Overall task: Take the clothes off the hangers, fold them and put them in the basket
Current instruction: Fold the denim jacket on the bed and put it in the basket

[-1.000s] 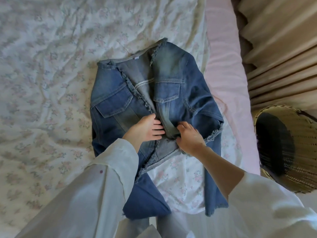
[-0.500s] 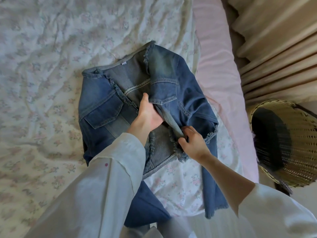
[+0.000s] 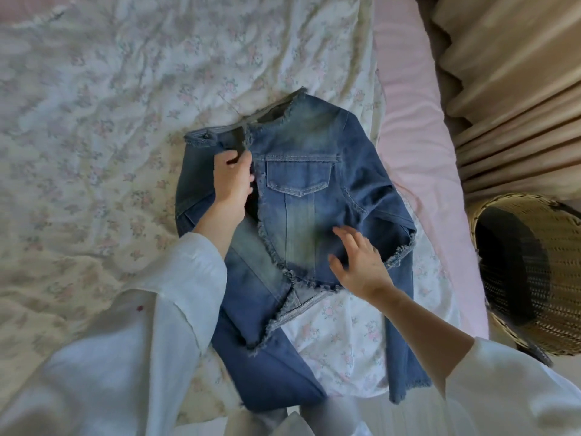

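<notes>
Head view:

- A blue denim jacket [image 3: 301, 190] is laid front side up on a bed sheet [image 3: 94, 136] with a small flower print; the sheet is wrinkled.
- The jacket's collar edge points away from the person, and its frayed lower hem lies close to the person's body.
- The right front panel, with a flap pocket [image 3: 300, 176] on it, is spread flat over the middle of the jacket.
- The left hand [image 3: 232, 177] is placed on the jacket near the collar. Its fingers are curled and the frayed front edge of the jacket is gripped there, just below the neck opening.
- The right hand [image 3: 358, 262] is seen over the lower part of the right panel, near the frayed hem. Its fingers are straight and spread, and nothing is held by it. Whether the palm touches the denim or is just above it cannot be told.
- Both arms are covered by wide white sleeves [image 3: 176, 309]; the right sleeve is pushed back, so the forearm is bare.
- One jacket sleeve [image 3: 405, 325] hangs down along the right side, and another blue part is folded under the left arm.
- A woven basket [image 3: 553, 278] stands beside the bed at the right, well apart from the jacket. Its inside looks dark, and what is in it cannot be told.
- A pink edge of the bed [image 3: 418, 136] runs between the flowered sheet and the basket.
- Beige curtains [image 3: 509, 73] hang at the top right, behind the basket.
</notes>
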Motion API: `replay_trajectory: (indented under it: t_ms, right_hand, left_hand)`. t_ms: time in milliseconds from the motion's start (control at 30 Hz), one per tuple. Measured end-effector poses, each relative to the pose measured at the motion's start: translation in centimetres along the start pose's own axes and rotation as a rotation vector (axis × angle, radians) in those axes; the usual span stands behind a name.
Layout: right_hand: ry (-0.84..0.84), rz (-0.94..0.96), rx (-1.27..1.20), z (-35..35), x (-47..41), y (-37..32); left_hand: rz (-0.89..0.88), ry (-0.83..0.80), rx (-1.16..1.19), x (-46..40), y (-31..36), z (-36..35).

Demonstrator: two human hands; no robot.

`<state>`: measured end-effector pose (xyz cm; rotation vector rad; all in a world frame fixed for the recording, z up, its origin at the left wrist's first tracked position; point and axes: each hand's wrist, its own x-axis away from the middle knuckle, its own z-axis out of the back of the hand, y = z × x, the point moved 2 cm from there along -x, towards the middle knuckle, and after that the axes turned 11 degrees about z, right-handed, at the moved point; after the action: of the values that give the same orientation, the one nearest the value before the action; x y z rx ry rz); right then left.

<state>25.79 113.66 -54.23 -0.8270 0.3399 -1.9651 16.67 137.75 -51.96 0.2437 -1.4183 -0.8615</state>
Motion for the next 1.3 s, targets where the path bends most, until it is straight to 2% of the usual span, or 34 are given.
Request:
replay_trajectory:
  t_ms: [67,167,233,267,333,400,500,567,633,800,933,1000,1100,1200,1300]
  right_hand:
    - [-0.026,0.074,0.105,-0.7,-0.6,-1.9]
    - [-0.084,0.155,0.194,-2.4,-1.3,-4.8]
    - [-0.115,0.21,0.185,-3.5,-1.3,-7.0]
    - [-0.13,0.238,0.167,-4.1,-1.3,-7.9]
    - [-0.18,0.288,0.107,-5.7,-0.9,-9.8]
    - [-0.273,0.312,0.077,-7.3,-0.4,-11.1]
    - [-0.416,0.268,0.146,-9.6,0.7,-12.2]
    - [-0.439,0.237,0.195,-10.1,1.0,-12.5]
    - [-0.432,0.19,0.225,-10.0,1.0,-12.9]
    - [-0.324,0.058,0.267,-8.3,0.7,-14.4]
    - [-0.323,-0.103,0.331,-7.3,1.3,-14.0]
    - [-0.305,-0.161,0.361,-6.8,1.5,-13.6]
    - [-0.255,-0.155,0.296,-7.1,1.7,-14.4]
    - [-0.167,-0.023,0.17,-8.5,1.4,-16.6]
    - [-0.113,0.169,0.192,-9.7,1.1,-19.2]
  left_hand:
    - [-0.032,0.086,-0.05,-0.3,-1.3,3.0]
    - [-0.097,0.331,-0.154,0.2,-3.5,7.5]
    - [0.003,0.477,-0.229,0.5,-6.2,11.0]
    - [0.065,0.476,-0.264,0.1,-7.8,12.6]
    - [0.199,0.315,-0.259,-0.2,-11.1,15.2]
    - [0.347,0.066,-0.195,0.6,-13.3,15.8]
    - [0.534,-0.186,-0.099,2.7,-15.7,15.9]
    - [0.583,-0.296,-0.076,3.3,-16.5,15.6]
    - [0.527,-0.367,-0.045,3.6,-16.9,15.4]
    - [0.256,-0.285,-0.009,3.3,-15.6,16.9]
    - [0.158,0.031,-0.059,2.4,-12.6,23.2]
    - [0.136,0.081,0.009,2.0,-9.9,26.2]
    - [0.166,-0.049,0.2,2.5,-7.1,28.4]
    - [0.189,-0.156,0.08,3.2,-8.6,28.5]
    - [0.261,-0.263,-0.044,3.8,-13.3,28.2]
